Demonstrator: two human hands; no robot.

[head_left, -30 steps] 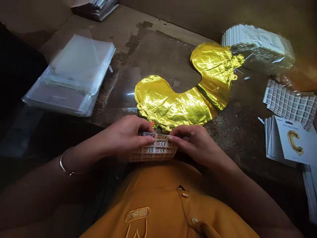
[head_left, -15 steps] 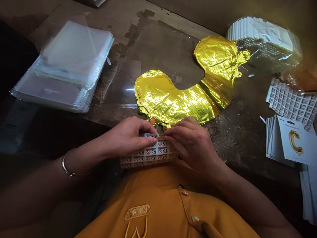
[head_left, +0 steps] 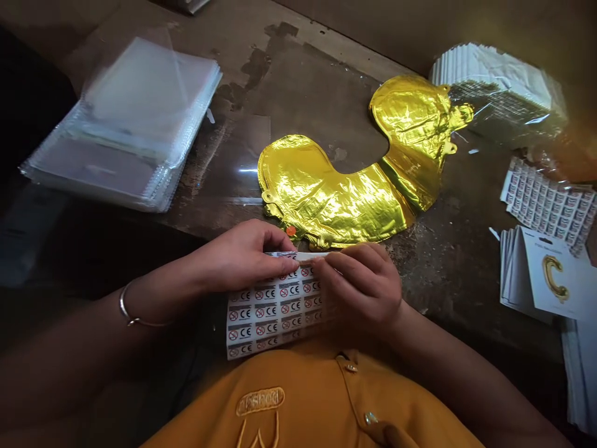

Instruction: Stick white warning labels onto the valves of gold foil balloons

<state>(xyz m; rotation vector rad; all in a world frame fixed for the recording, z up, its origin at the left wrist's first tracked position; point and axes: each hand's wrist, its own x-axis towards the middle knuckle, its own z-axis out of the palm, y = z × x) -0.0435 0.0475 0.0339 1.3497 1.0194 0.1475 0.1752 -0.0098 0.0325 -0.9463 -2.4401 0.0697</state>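
Along the bench edge: a label sheet point(head_left: 275, 320) sits just beyond the mustard shirt point(head_left: 298, 398), directly under both hands.
Left hand point(head_left: 245, 256): curled nearly closed, pinching the sheet's top edge.
Right hand point(head_left: 359, 286): partly closed, its fingers point(head_left: 336, 267) gripping the same edge further along.
Hidden: the right hand covers the sheet's right end (I can't make out the narrow top strip from here).
Readable: CE marks and crossed-circle symbols on the sheet; a gold letter C on a card point(head_left: 553, 274).
Nearby: a gold foil balloon point(head_left: 336, 199) lies just past the fingertips.
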